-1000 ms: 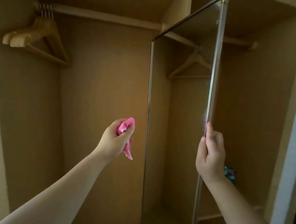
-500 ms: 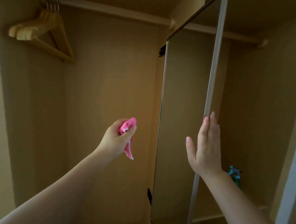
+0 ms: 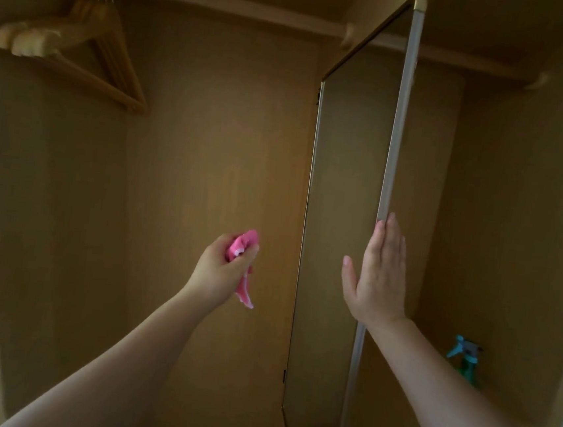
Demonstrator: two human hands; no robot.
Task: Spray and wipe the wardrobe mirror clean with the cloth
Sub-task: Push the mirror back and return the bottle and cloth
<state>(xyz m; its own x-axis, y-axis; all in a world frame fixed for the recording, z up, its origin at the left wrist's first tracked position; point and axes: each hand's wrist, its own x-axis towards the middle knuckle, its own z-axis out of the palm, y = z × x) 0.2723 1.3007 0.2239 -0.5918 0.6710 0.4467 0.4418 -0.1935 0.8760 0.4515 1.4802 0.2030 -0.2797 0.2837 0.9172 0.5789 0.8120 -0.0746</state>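
left hand (image 3: 221,271) hides most of cloth (image 3: 242,245)

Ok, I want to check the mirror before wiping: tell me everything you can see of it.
The mirror is a tall, narrow glass panel in a thin gold frame, upright inside the wardrobe, turned nearly edge-on. Small dark hinges mark its far side. Its face reflects tan wood. The right hand lies flat, fingers straight, against its pale near edge.
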